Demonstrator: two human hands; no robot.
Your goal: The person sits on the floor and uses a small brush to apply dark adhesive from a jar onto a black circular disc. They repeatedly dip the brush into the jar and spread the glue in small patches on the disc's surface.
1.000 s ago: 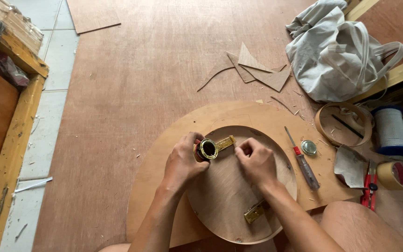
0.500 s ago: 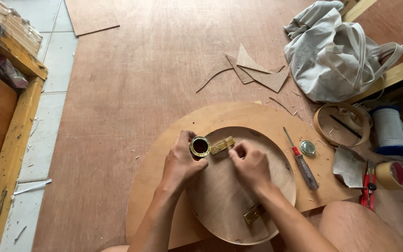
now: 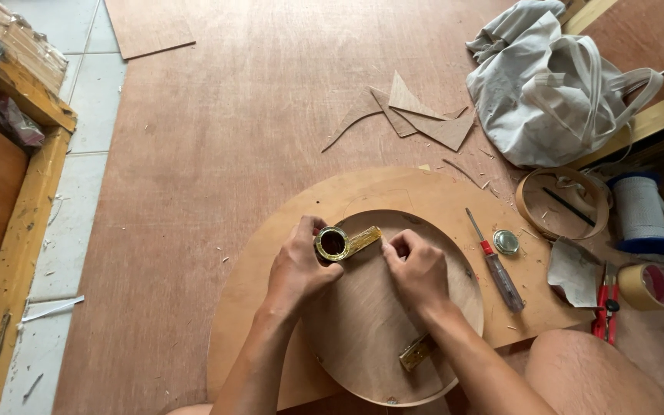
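Head view: left hand (image 3: pixel 295 269) grips small tin (image 3: pixel 332 243); right hand (image 3: pixel 418 269) curled closed, its contents hidden.

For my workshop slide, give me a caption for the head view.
Left hand holds a small open tin while right hand presses a brass hinge onto a round plywood disc.

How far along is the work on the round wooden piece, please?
One brass hinge already lies on the round wooden piece at its near edge. In hand: the left hand holds a small open tin beside a second hinge; the right hand touches it. The screwdriver lies unused.
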